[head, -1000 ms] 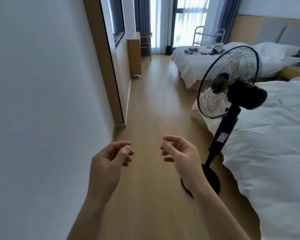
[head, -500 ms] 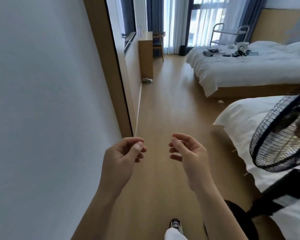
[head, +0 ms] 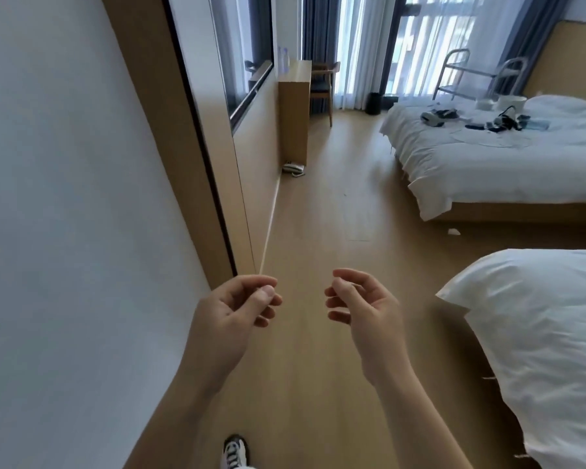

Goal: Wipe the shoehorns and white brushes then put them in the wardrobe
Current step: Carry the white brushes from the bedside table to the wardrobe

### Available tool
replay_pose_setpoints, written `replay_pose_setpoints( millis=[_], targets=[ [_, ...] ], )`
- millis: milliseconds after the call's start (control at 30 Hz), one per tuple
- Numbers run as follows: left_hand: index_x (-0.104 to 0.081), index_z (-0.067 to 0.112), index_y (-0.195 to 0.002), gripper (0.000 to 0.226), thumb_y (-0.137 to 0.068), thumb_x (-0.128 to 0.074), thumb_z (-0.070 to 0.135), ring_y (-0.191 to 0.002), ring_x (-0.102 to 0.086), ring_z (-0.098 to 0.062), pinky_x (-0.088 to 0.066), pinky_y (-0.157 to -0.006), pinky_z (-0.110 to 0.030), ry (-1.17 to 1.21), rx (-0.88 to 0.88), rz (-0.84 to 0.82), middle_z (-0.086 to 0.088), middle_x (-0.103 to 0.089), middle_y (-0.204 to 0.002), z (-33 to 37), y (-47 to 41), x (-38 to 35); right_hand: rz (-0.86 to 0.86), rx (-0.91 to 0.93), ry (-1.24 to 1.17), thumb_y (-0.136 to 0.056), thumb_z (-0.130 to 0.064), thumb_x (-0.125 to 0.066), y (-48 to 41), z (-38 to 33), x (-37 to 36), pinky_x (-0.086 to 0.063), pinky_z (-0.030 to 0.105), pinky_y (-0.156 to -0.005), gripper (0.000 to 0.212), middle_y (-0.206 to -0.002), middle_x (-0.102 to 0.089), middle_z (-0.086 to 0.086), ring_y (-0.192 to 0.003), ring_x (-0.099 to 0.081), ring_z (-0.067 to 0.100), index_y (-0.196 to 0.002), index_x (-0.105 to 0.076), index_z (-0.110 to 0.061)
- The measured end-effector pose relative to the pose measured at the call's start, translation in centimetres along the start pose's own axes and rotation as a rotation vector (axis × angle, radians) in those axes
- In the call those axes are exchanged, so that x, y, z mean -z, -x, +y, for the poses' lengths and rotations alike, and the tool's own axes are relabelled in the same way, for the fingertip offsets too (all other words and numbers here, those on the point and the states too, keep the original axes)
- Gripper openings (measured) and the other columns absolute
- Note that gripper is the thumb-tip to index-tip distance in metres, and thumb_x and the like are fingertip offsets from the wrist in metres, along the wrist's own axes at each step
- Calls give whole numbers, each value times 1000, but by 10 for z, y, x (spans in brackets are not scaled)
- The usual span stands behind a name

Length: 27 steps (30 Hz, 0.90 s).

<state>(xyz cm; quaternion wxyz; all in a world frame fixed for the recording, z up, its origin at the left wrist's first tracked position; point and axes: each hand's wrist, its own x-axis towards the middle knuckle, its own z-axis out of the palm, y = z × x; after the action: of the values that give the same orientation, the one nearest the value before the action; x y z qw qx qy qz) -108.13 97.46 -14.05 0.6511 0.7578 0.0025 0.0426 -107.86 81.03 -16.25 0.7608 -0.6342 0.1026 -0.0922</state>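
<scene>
Your left hand (head: 232, 309) and right hand (head: 362, 304) hover mid-frame over the floor (head: 318, 225), fingers loosely curled, holding nothing.

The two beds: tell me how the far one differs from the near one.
The far bed carries loose gadgets and cables on top; the near bed shows only bare duvet in its visible corner. The far bed's wooden base shows under the bedding; the near bed's base is hidden. The far bed stands by the window; the near bed is closer to the camera. Both have white bedding.
</scene>
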Motion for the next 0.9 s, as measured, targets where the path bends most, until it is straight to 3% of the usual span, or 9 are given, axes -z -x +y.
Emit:
replay_pose_setpoints(
  millis=[233, 433, 700, 900],
  targets=[
    [-69, 16, -89, 14, -88, -57, 9, -67, -67, -14, -55, -63, -24, 80, 15, -69, 0, -72, -74, -21, -196, -20, 100, -10, 44, -89, -10, -59, -165, 17, -55, -52, 21, -57, 9, -66, -68, -2, -62, -63, 9, -90, -67, -13],
    [-68, 19, -87, 13, -89, -57, 13, -68, -67, -12, -55, -63, -22, 95, 2, -277, 3, -72, -74, -3, -350, -52, 261, 73, 83, -90, -13, -57, -296, -19, -81, -54, 24, -62, 9, -67, -69, -5, -64, -65, 9, -91, -66, -17],
    [-70, 17, -86, 15, -89, -57, 10, -66, -67, -16, -56, -63, -27, 92, -35, -515, -2, -72, -73, 3, -487, -164, 498, 120, 83, -91, -17, -57, -439, -28, -25, -56, 22, -65, 10, -71, -69, -8, -70, -67, 10, -90, -64, -23],
    [-71, 12, -84, 16, -88, -58, 5, -62, -64, -16, -54, -60, -29, 102, -71, -480, -7, -72, -71, 16, -591, -274, 491, 128, -45, -90, -11, -56, -575, -38, 41, -54, 19, -61, 11, -71, -68, -3, -64, -64, 8, -90, -65, -18]
  ],
)
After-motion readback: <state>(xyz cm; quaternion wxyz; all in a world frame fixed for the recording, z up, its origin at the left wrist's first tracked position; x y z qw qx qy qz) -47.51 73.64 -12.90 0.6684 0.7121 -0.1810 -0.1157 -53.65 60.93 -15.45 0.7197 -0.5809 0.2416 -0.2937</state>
